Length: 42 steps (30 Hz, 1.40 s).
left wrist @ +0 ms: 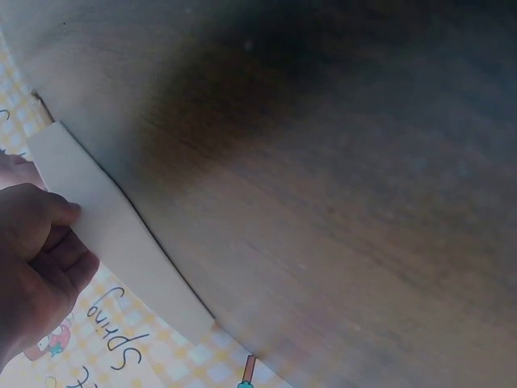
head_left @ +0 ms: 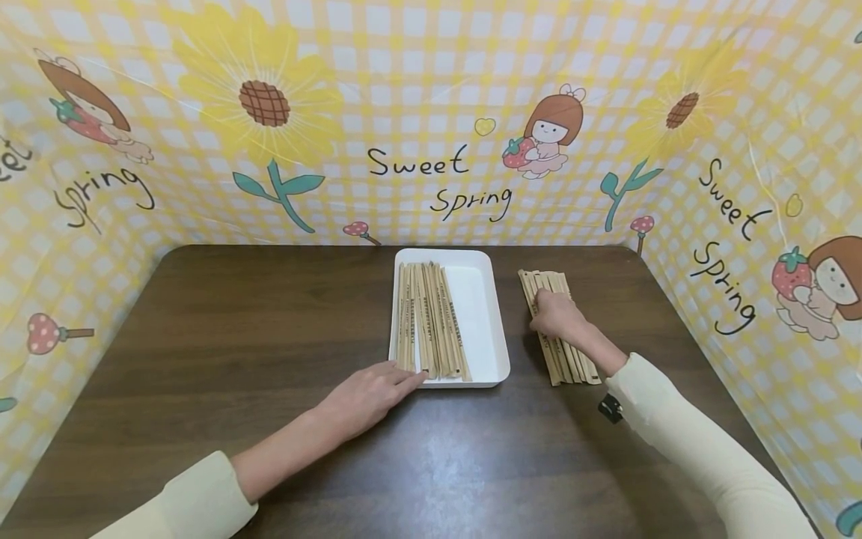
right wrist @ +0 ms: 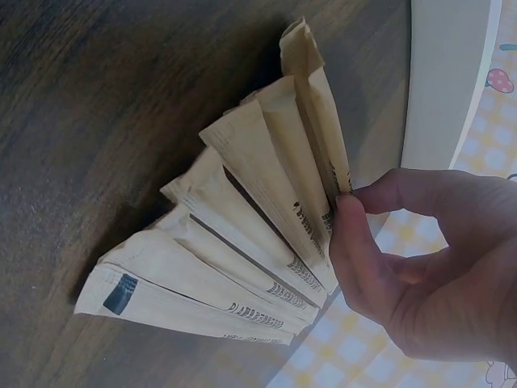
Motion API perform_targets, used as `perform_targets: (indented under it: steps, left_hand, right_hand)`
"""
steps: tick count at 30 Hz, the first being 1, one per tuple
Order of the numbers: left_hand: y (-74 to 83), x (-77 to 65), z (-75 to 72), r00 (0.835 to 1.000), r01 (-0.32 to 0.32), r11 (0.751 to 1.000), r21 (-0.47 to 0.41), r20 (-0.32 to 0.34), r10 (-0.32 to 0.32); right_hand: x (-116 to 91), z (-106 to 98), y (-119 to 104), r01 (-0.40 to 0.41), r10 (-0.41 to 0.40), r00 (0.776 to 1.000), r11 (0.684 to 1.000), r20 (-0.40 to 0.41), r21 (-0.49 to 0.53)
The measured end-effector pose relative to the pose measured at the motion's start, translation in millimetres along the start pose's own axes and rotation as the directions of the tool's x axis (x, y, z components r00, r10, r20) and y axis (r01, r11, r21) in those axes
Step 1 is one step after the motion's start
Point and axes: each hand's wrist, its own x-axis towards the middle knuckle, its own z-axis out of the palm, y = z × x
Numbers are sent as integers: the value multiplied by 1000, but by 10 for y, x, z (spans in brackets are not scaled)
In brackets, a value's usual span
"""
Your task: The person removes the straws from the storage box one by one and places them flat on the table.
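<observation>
A white tray (head_left: 481, 329) holds a row of long, slim brown paper packets (head_left: 431, 318), which look like wrapped chopsticks, along its left side. My left hand (head_left: 369, 393) is at the tray's near left corner, its fingers over the rim; in the left wrist view its curled fingers and thumb grip the tray's wall (left wrist: 121, 234). To the right of the tray, a second group of the same packets (head_left: 575, 363) lies fanned on the table. Above it, my right hand (head_left: 559, 314) pinches the packet (right wrist: 319, 105) on the tray side between thumb and forefinger.
The dark wooden table (head_left: 269, 322) bears both groups. Yellow checked cloth (head_left: 417, 90) with printed flowers and figures stands along its back and sides. A small black object (head_left: 610, 408) shows beside the right cuff.
</observation>
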Motion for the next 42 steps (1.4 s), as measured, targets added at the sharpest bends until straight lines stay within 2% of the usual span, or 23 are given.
perform_targets:
  steps: [12,17,26,32,35,42]
  left_hand:
    - [5,-5,3,1000,4,1000,-10,6,-4]
    - [2,-4,-8,1000,5,1000,-9,8,-5]
    - [-1,-2,-9,1000,4,1000,-12,9,-4]
    - [-2,-10,-3,1000,3,1000,-14,5,-3]
    - [-4,-9,-3,1000,5,1000,-20,-1,-5]
    - [-1,2,-7,1000,15,999,-31,7,-14]
  right_hand:
    - [15,-20,-17,23,-23,1000,1000,0,9]
    - [11,-68,-83,16,-16,999,1000,-36,5]
    - [69,-161,-308,48,-41,996,996,-80,80]
    - [60,-156,-543,120,-97,988,973,-119,197]
    - [78,-121,-658,147,-118,983,964,-140,221]
    - [151,15,-842,143,-128,988,969,-87,201]
